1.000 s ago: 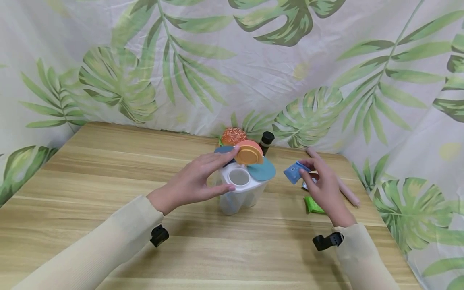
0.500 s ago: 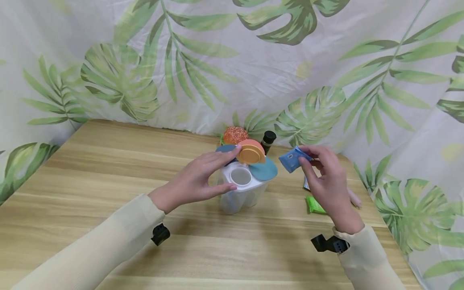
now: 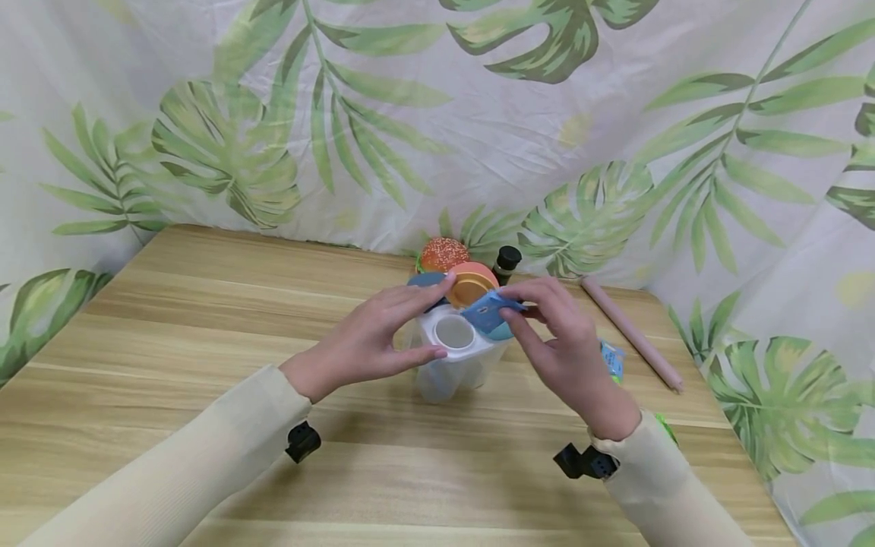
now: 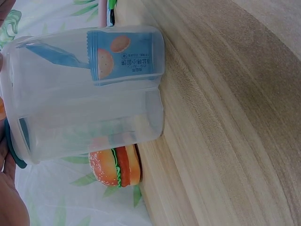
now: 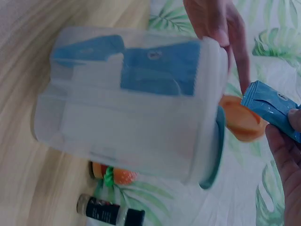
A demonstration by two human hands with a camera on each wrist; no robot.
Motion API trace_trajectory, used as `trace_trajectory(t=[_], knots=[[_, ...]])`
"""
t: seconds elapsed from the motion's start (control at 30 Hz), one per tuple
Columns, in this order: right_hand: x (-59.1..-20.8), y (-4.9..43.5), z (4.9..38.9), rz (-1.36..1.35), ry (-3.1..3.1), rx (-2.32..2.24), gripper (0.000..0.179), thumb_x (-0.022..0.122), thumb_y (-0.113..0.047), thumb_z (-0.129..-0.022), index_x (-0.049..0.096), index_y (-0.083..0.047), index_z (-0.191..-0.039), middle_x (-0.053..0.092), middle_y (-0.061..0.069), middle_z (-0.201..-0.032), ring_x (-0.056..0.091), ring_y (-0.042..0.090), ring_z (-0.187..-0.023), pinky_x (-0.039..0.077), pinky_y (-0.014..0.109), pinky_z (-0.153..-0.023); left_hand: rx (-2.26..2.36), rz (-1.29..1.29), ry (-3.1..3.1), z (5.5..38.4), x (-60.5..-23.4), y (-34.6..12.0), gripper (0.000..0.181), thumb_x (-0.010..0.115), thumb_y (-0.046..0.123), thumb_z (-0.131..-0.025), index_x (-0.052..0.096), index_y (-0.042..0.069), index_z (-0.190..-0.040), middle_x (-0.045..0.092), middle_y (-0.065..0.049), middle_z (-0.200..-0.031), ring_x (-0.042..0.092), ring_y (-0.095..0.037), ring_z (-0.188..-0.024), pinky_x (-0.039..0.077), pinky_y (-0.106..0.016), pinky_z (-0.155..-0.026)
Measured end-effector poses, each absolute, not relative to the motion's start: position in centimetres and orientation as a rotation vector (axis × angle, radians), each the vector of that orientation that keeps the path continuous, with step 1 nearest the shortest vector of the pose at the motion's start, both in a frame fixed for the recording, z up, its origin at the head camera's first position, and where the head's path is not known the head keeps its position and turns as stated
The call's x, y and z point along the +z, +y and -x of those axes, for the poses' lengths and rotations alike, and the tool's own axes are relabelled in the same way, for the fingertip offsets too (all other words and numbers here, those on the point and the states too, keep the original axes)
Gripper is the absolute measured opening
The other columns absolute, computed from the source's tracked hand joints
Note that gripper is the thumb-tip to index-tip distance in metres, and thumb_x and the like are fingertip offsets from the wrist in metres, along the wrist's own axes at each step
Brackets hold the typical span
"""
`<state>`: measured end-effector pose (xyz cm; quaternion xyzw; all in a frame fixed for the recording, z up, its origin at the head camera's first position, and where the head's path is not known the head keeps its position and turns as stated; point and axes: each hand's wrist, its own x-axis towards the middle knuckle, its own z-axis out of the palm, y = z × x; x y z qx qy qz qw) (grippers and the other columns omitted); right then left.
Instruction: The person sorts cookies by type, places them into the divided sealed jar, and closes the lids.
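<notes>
A clear plastic storage container (image 3: pixel 437 378) with a white top and several colored flip lids stands upright on the table. My left hand (image 3: pixel 369 338) reaches over it from the left, index fingertip at the raised orange lid (image 3: pixel 470 290) and thumb at the rim of the uncovered round opening (image 3: pixel 454 332). With thumb and fingers, my right hand (image 3: pixel 563 346) pinches a small blue snack packet (image 3: pixel 482 311) just right of that opening, above the teal lid. Through the container's wall, blue biscuit packets (image 4: pixel 124 55) show inside, in the left wrist view; the right wrist view shows them too (image 5: pixel 160 68).
Behind the container sit a toy hamburger (image 3: pixel 444 254) and a black-capped bottle (image 3: pixel 506 264). To the right lie a pinkish roll (image 3: pixel 632 334), another blue packet (image 3: pixel 611 358) and a green packet (image 3: pixel 667 429), partly hidden by my right arm. A leaf-print cloth (image 3: pixel 383 121) hangs behind the table.
My right hand first lifts the blue snack packet from the right, then carries it left to the container's opening. The left hand keeps its place at the orange lid and rim.
</notes>
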<state>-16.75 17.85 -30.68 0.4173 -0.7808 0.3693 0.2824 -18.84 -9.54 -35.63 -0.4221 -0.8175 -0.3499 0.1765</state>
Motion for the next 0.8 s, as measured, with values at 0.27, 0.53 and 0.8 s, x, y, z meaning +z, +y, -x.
trace_trajectory(t=[0.27, 0.53, 0.8], knots=[[-31.2, 15.9, 17.0, -1.178, -2.178, 0.837, 0.031, 0.074, 0.008, -0.091, 0.070, -0.003, -0.121, 0.069, 0.010, -0.112, 0.071, 0.017, -0.093, 0.061, 0.024, -0.078, -0.999, 1.211, -2.290, 18.9, -35.6, -9.6, 0.089, 0.085, 0.029, -0.090, 0.038, 0.012, -0.163, 0.058, -0.008, -0.156, 0.060, -0.026, -0.140, 0.049, -0.052, -0.114], [-31.9, 15.6, 17.0, -1.242, -2.274, 0.749, 0.027, 0.073, 0.003, -0.095, 0.071, -0.006, -0.120, 0.067, 0.008, -0.114, 0.065, 0.014, -0.092, 0.056, 0.023, -0.072, -0.992, 1.217, -2.273, 18.9, -35.7, -9.6, 0.089, 0.085, 0.029, -0.089, 0.039, 0.011, -0.163, 0.055, -0.010, -0.158, 0.059, -0.027, -0.140, 0.049, -0.051, -0.114], [-32.6, 15.4, 17.1, -1.324, -2.232, 0.614, 0.027, 0.077, 0.006, -0.090, 0.074, -0.007, -0.115, 0.069, 0.007, -0.116, 0.066, 0.019, -0.106, 0.060, 0.030, -0.083, -0.997, 1.217, -2.280, 18.8, -35.7, -9.5, 0.089, 0.084, 0.029, -0.091, 0.037, 0.012, -0.164, 0.054, -0.009, -0.160, 0.057, -0.027, -0.143, 0.047, -0.052, -0.116]])
